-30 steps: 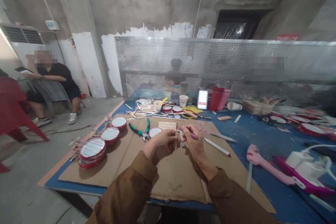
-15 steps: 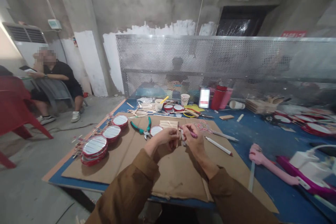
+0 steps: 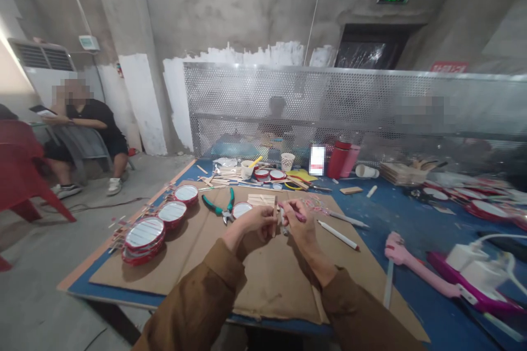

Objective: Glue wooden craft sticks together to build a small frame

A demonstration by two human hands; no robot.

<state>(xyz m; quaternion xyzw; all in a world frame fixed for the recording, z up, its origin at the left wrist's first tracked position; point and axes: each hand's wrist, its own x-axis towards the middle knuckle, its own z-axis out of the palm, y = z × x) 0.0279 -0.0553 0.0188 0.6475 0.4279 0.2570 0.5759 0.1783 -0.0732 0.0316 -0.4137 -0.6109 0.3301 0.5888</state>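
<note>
My left hand [image 3: 256, 221] is closed on a thin wooden stick [image 3: 275, 220], which stands nearly upright between thumb and fingers. Just to its right, my right hand [image 3: 303, 226] grips a slim purple pen-like tool [image 3: 300, 217]; its tip end lies close to the stick, and I cannot tell whether they touch. Both hands are above a brown cardboard sheet [image 3: 197, 263]. Behind them lies a small row of pale wooden sticks [image 3: 260, 199]. Beside my left hand are a round red-rimmed piece [image 3: 241, 209] and green-handled cutting pliers [image 3: 224, 211].
Stacked red-rimmed discs [image 3: 144, 233] with sticks poking out line the left side. A white marker [image 3: 338, 235] rests at right, near a pink hand-shaped stick [image 3: 420, 269] and a purple power strip [image 3: 473, 285]. Cups, a red bottle [image 3: 340, 159] and a phone [image 3: 317, 160] stand behind. A person [image 3: 90, 120] sits at left.
The view has shifted slightly. The stick in my left hand now shows more plainly and upright; my right hand keeps its hold on the purple tool beside it.
</note>
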